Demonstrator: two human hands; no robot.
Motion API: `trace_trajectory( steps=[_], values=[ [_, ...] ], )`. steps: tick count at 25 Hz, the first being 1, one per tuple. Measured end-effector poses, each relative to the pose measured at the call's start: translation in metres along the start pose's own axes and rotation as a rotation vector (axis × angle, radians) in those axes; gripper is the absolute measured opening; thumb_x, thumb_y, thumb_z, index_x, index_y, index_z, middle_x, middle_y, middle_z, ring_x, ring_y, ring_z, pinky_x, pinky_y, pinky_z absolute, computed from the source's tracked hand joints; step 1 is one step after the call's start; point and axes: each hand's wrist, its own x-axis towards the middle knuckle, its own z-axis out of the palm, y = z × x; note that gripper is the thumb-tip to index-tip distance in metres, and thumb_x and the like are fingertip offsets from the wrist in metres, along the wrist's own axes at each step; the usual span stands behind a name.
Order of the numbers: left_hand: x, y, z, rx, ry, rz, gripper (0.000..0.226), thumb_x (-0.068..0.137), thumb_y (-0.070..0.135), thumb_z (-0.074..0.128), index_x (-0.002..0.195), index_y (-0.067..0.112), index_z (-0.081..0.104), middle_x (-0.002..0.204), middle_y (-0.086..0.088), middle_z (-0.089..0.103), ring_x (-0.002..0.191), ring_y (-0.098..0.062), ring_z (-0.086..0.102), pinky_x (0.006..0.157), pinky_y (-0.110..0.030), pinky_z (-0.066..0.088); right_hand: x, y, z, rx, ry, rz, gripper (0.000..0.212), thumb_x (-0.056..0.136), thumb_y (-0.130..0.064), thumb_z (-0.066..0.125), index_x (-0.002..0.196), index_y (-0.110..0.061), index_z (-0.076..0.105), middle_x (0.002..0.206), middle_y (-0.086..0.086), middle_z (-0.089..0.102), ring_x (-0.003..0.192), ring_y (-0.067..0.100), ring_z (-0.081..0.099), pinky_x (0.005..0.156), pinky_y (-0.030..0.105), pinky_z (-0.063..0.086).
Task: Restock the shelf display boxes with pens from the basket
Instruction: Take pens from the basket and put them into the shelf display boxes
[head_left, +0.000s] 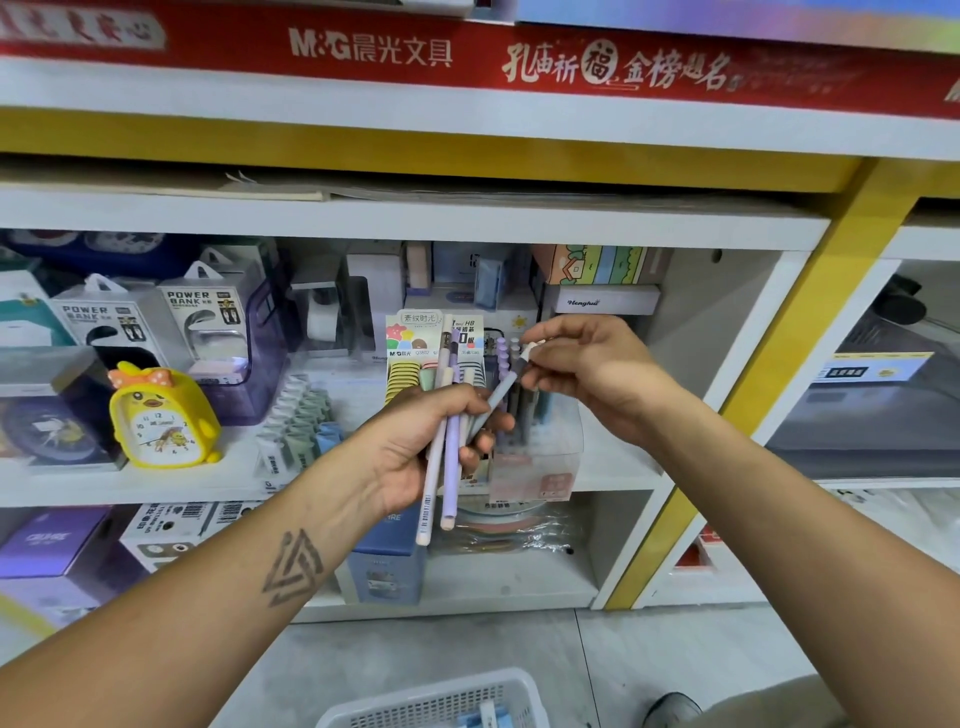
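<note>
My left hand (426, 441) grips a bunch of pastel pens (445, 467), white and lilac ones pointing down and up. A grey-blue pen (496, 397) slants out of the bunch to the upper right, and my right hand (582, 374) pinches its white top end. Both hands are in front of the clear display box (540, 467) on the middle shelf, which holds several upright pens. A second display box (410, 364) with a colourful header card stands just left of it. The white basket (441, 701) sits on the floor below, its contents mostly out of view.
A yellow chick clock (161, 415) and power bank packs (208, 322) stand on the shelf to the left. Small bottles (296, 421) sit in rows beside the pen boxes. Boxes fill the lower shelf. A yellow shelf post (769, 364) rises at right. A shoe (672, 709) is by the basket.
</note>
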Motion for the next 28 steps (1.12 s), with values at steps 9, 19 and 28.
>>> trace_trajectory(
  steps=[9,19,28],
  values=[
    [-0.005,0.002,-0.004,0.055,0.052,-0.034,0.020,0.084,0.001,0.061,0.104,0.000,0.059,0.080,-0.023,0.069,0.048,-0.018,0.050,0.037,-0.017,0.040,0.010,-0.002,-0.024,-0.266,0.365,-0.277,0.004,0.092,-0.001,0.067,0.093,-0.004,0.069,0.074,0.011,0.068,0.055,0.013,0.064,0.060,0.030,0.058],
    [-0.007,0.003,-0.003,0.028,0.020,-0.013,0.026,0.085,0.000,0.062,0.111,-0.006,0.062,0.082,-0.022,0.070,0.051,-0.018,0.054,0.039,-0.019,0.043,-0.001,0.025,-0.014,-0.816,0.049,-0.456,0.002,0.092,-0.023,0.069,0.091,-0.024,0.068,0.078,-0.010,0.068,0.077,0.009,0.068,0.074,0.040,0.059],
    [-0.009,0.002,-0.002,0.091,-0.169,-0.060,0.033,0.079,0.004,0.067,0.111,-0.001,0.067,0.087,-0.018,0.069,0.048,-0.015,0.052,0.038,-0.019,0.042,-0.002,0.009,-0.001,-0.330,0.114,-0.238,0.010,0.093,-0.020,0.071,0.097,-0.012,0.073,0.081,0.003,0.071,0.062,0.016,0.058,0.057,0.025,0.047]
  ],
)
